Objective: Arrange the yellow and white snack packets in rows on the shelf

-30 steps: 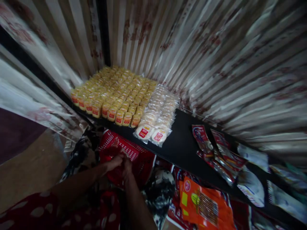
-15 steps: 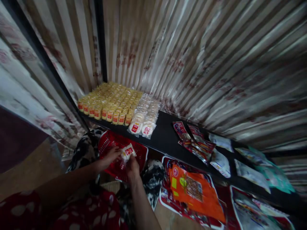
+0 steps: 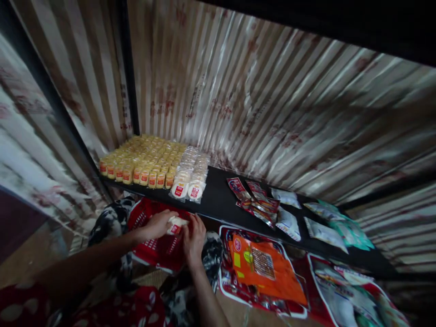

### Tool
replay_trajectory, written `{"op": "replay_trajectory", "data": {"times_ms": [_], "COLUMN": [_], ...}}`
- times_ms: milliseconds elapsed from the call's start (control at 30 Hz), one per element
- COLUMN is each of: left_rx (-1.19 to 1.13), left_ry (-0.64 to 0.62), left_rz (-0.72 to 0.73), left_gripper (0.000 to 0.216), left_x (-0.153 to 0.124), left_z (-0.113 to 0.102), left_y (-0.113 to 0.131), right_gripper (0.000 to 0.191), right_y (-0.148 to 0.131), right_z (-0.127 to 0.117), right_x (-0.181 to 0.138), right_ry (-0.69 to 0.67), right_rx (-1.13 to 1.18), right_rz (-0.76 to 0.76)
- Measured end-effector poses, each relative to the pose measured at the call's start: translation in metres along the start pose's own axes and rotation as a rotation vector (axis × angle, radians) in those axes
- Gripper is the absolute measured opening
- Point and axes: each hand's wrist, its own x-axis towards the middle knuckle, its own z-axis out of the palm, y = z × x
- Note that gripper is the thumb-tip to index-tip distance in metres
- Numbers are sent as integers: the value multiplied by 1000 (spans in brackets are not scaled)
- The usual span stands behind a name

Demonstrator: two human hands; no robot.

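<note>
My left hand (image 3: 159,225) is closed on a small clear-wrapped white snack packet (image 3: 176,225) with a red label. From the other side, my right hand (image 3: 195,237) grips the same packet at its right edge. Both hands are above a red plastic basket (image 3: 139,254) resting on my lap. On the black shelf (image 3: 218,195) just beyond stand rows of white round snack packets (image 3: 195,190) with similar red labels. Left of them are tightly packed rows of yellow snack packets (image 3: 145,177).
Right along the shelf lie dark red packets (image 3: 255,204), silver-white packets (image 3: 288,222) and teal packets (image 3: 350,234). Below the shelf, an orange bag (image 3: 265,268) lies on a red basket with a white rim (image 3: 223,286). Another basket (image 3: 316,277) holds packets. Striped plastic sheeting (image 3: 218,91) hangs behind.
The camera view has shifted, bringing a dark upper shelf edge into sight. My left hand has moved further over the packet, and my right fingers have come up along its right end.
</note>
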Motion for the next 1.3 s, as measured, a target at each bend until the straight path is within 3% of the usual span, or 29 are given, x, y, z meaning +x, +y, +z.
{"op": "replay_trajectory", "data": {"times_ms": [100,267,333,400,533,667,833,1033,1300], "left_rx": [185,231,224,225,221,250,302,290,296], "left_ry": [-117,-115,-74,44,292,234,109,11,33], "left_rz": [153,277,289,284,289,320,244,190,192], "left_gripper": [47,55,55,49,38,38,51,64,64], "left_x": [7,29,38,44,43,37,46,62,69], "left_z": [-13,-27,-31,-32,-22,-5,8,23,33], "left_y": [14,35,41,46,49,44,40,32,29], "right_gripper": [39,44,34,29,34,37,42,49,55], "right_y": [-11,-16,-13,-7,8,20,30,25,17], "right_z": [-13,-22,-24,-24,-19,-9,3,3,9], "right_x": [10,28,37,47,74,100,117,118,116], "right_ry": [-157,-224,-212,-183,-108,-61,-58,34,28], "right_rx": [-58,-33,17,137,401,476,359,-106,-124], "right_rz": [-141,-71,-19,57,214,272,260,182,167]}}
